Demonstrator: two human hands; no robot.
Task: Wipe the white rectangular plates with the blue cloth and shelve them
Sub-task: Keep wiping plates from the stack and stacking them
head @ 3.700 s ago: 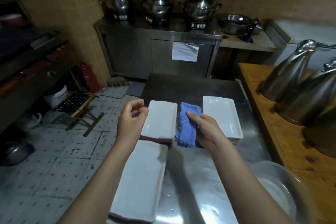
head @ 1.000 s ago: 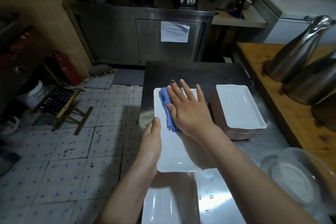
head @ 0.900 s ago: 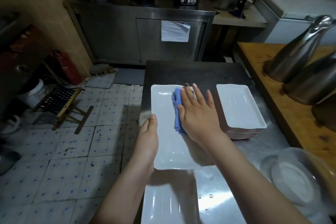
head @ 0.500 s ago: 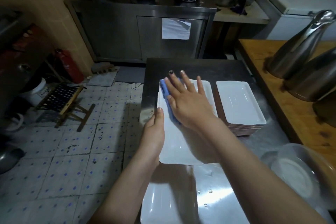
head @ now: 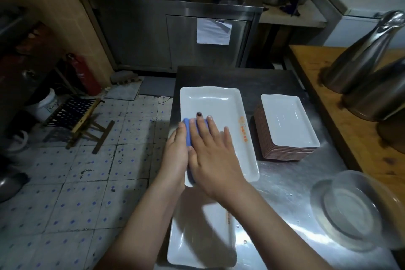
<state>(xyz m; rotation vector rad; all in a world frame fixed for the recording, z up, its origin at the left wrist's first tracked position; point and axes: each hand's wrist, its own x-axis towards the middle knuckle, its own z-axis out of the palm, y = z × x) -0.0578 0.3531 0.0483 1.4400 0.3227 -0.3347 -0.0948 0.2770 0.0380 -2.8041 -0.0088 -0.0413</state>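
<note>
far left on my feed, a folding stool (head: pixel 76 116) stands on the tiled floor (head: pixel 87 182), with a red fire extinguisher (head: pixel 84 74) by the wall behind it. at the left edge of the steel table (head: pixel 285 193), the left hand (head: pixel 176 151) lies along the left rim of a white rectangular plate (head: pixel 217 107). its fingers are straight and, as far as i can see, not curled round the rim. just beside it the blue cloth (head: pixel 187 133) lies on the plate's left part, mostly covered by the right hand (head: pixel 210 155), which presses flat on it with fingers straight and spread. orange print runs along the plate's right rim. nearer the camera a second white plate (head: pixel 201 243) sits on the table, partly shadowed by the forearms. right of the wiped plate and apart from it, a stack of white rectangular plates (head: pixel 287 125) stands on the table. further right a clear glass dish (head: pixel 355 210) sits near the table's edge, and steel jugs (head: pixel 361 55) stand on the wooden counter (head: pixel 355 138).
</note>
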